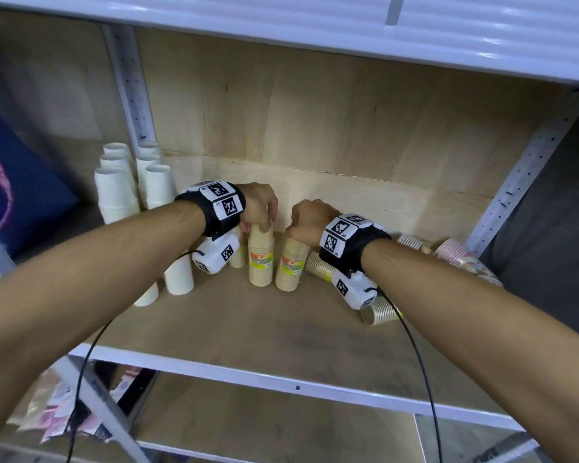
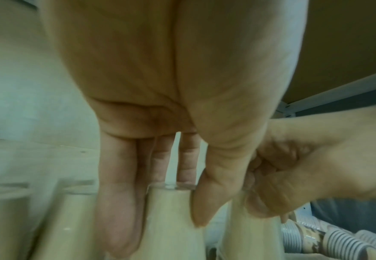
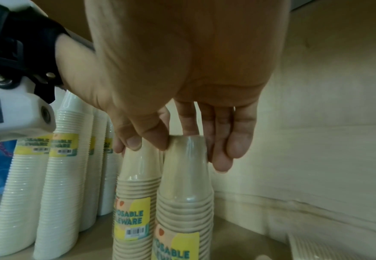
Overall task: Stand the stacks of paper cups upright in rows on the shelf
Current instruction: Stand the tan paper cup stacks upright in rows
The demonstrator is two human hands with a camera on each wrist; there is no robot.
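Observation:
Two tan paper cup stacks in clear wrap with yellow labels stand side by side at mid shelf. My left hand (image 1: 263, 225) grips the top of the left stack (image 1: 260, 262) from above, thumb and fingers round it (image 2: 171, 219). My right hand (image 1: 296, 233) grips the top of the right stack (image 1: 291, 267), which leans slightly; in the right wrist view its thumb and fingers (image 3: 221, 158) curl over the stack's top (image 3: 186, 184). The left stack (image 3: 138, 190) stands just beside it.
White cup stacks (image 1: 121, 188) stand in rows at the shelf's back left, with more (image 1: 178, 275) in front. Brown stacks (image 1: 318, 265) (image 1: 378, 312) and a pink patterned one (image 1: 458, 255) lie on their sides at right. The wooden shelf board (image 1: 248, 325) is bare toward the front edge.

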